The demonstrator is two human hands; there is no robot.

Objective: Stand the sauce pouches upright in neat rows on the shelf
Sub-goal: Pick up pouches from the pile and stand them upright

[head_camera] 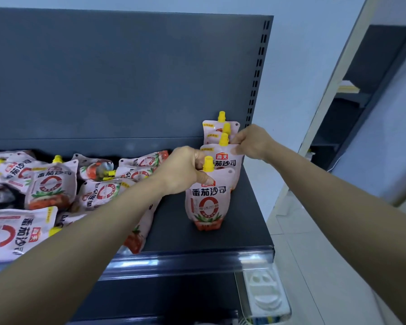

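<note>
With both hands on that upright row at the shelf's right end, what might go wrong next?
The front pink tomato-sauce pouch with the yellow cap, pinched by the left hand, may topple forward on release. The right hand, tugging the second pouch's corner, could tilt the row behind. The left forearm might drag the loose heap of lying pouches.

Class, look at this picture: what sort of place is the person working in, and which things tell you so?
Probably a shop or stockroom aisle. A grey metal shelf with a slotted upright, a clear price strip along its edge, and many identical sauce pouches.

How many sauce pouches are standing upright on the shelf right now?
4, in one row at the shelf's right end: front pouch, second pouch, third pouch, back pouch. Others may be hidden.
</note>
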